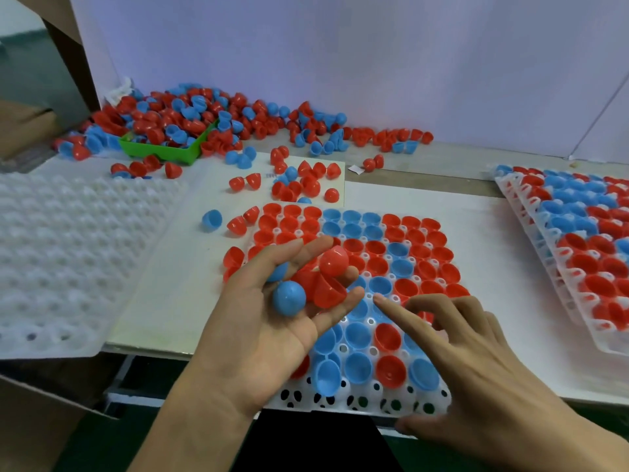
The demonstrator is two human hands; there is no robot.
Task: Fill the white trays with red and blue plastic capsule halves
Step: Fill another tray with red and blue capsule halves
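The left hand [272,321] cups several red and blue capsule halves [308,284] above the nearly full white tray [360,401], while the empty right hand [466,366], fingers relaxed, should pluck one and seat it open-side up beneath.

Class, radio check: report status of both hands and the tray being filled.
Left hand cupping red and blue capsule halves. Right hand empty, fingers over the tray. Tray nearly full, near row empty. Nothing in the way.
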